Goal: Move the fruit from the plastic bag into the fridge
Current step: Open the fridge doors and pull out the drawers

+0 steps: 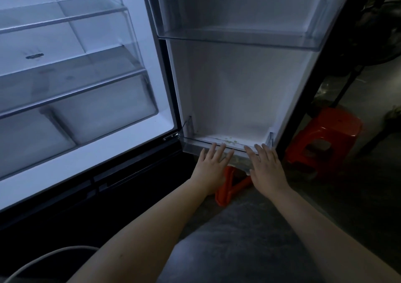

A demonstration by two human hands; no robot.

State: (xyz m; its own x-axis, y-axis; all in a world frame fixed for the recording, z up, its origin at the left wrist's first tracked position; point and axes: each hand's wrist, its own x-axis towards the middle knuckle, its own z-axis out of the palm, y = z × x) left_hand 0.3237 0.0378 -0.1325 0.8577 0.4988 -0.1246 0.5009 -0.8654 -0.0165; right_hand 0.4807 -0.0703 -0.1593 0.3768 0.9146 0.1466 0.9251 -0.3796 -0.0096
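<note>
At my fingertips: the lower door bin (195, 145) of the open fridge (71, 91), its clear front rim under both sets of fingers.
Left hand (213, 163): fingers (219, 150) straight and spread, holding nothing.
Right hand (267, 165): the same, spread flat and empty.
Fruit and plastic bag: I cannot make out either. Something pale sits below and between my palms, above an orange object (225, 187). Green bits (231, 140) lie just beyond my fingers.
Risk: leaning on the rim could unseat the bin or swing the door, and fruit could roll over that low front.

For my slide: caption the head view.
Left hand and right hand, open, at clear plastic door bin of open fridge.
</note>
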